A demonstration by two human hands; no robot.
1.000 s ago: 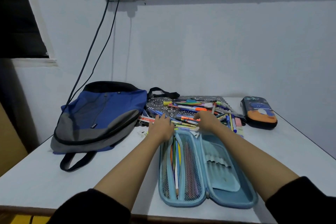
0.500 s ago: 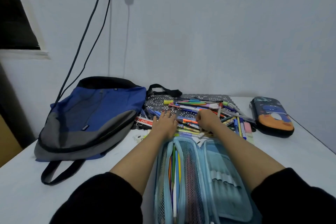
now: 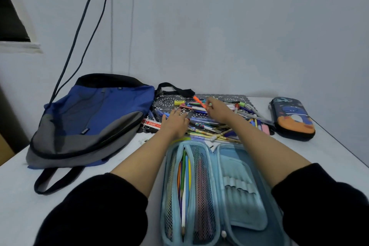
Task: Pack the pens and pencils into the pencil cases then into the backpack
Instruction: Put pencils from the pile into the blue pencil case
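Pinching one pen (image 3: 198, 101), two cases (image 3: 245, 211) (image 3: 292, 118), one backpack (image 3: 95, 118)

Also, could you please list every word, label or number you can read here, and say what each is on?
"g'soft": on the red-and-white ruler beside the backpack.
Backpack's small dark tag: too blurred to read.
Pile of pens, and the orange pen the right hand pinches: print too small to read.
Dark pencil case: pictures, no readable words.

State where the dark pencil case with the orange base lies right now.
In the head view, the dark pencil case lies closed at the far right of the table, just right of the pen pile.
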